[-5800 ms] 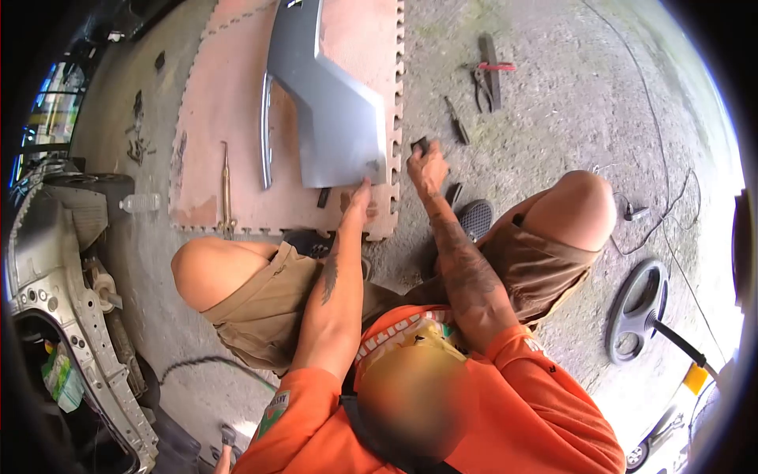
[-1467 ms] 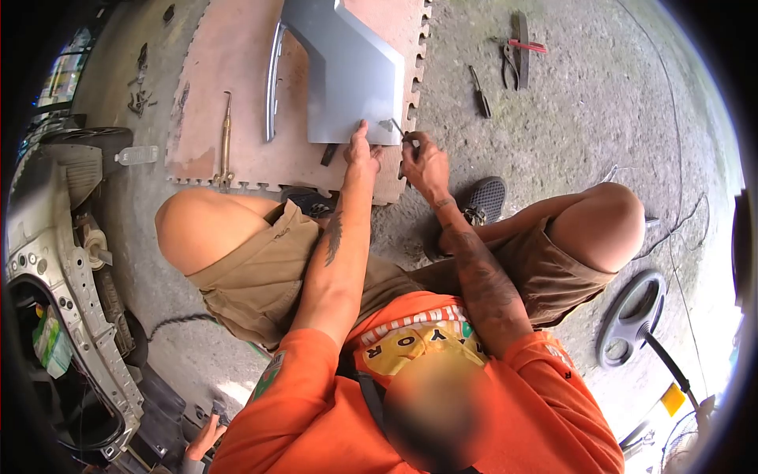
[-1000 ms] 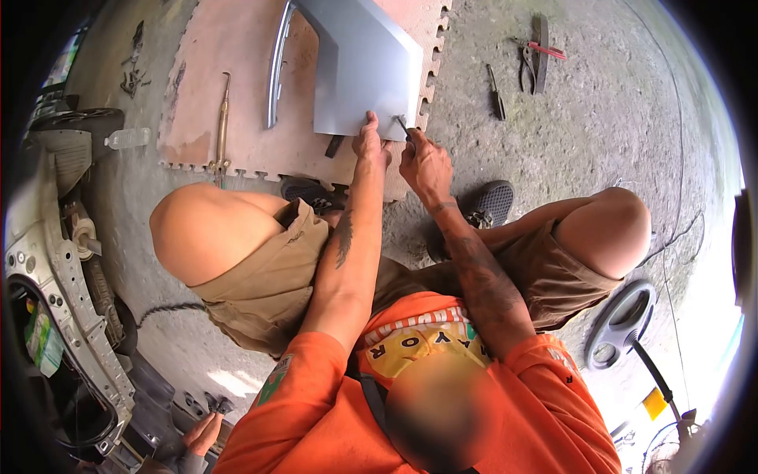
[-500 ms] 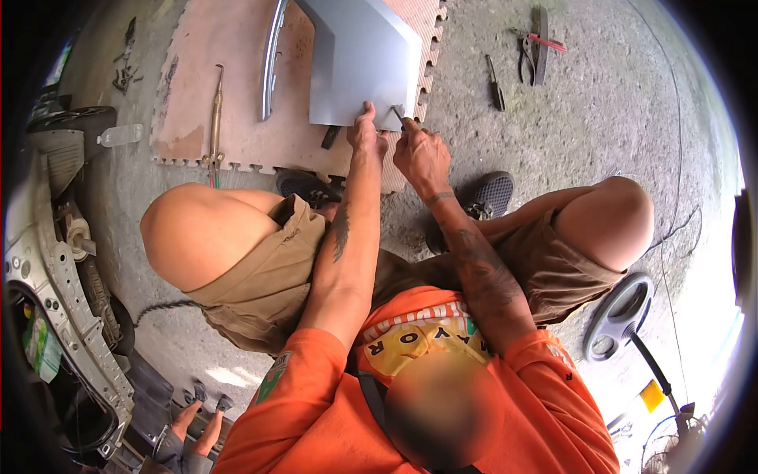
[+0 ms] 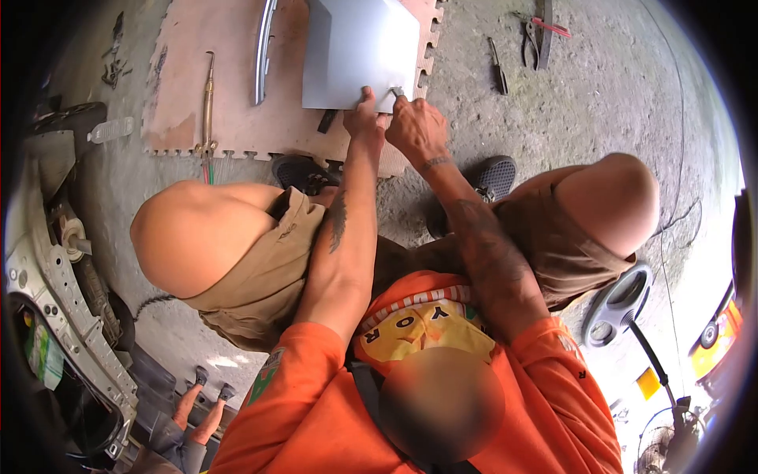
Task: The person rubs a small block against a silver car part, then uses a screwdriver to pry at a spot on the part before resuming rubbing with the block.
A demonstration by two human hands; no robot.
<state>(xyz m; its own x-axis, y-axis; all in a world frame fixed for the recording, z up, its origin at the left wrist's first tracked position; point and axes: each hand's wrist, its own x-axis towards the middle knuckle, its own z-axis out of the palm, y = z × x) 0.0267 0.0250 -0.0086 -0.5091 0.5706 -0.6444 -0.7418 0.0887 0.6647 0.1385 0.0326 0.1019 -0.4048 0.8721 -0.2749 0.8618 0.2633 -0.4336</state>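
A silver sheet-metal panel [image 5: 355,55], apparently a car body part, lies over the foam mat in front of me. My left hand [image 5: 364,118] grips its near edge, thumb on top and fingers underneath. Close beside it, my right hand [image 5: 418,130] is closed around a small thin-tipped tool [image 5: 397,92]. The tip meets the panel near its right corner, at a small dull grey patch. Most of the tool is hidden in my fist, so its exact kind cannot be made out. A dark block-like piece [image 5: 326,121] shows below the panel's near edge.
Left of the panel are a long silver trim strip [image 5: 264,55] and a brass gas torch [image 5: 208,110] on the pink mat [image 5: 178,95]. A screwdriver [image 5: 498,67] and pliers [image 5: 530,47] lie right. Another person's legs [image 5: 207,423] show lower left, near car parts [image 5: 67,308].
The whole view has shifted slightly, so the panel and mat sit higher. My right hand has tilted over the tool, whose shaft shows less. My left hand keeps its grip.
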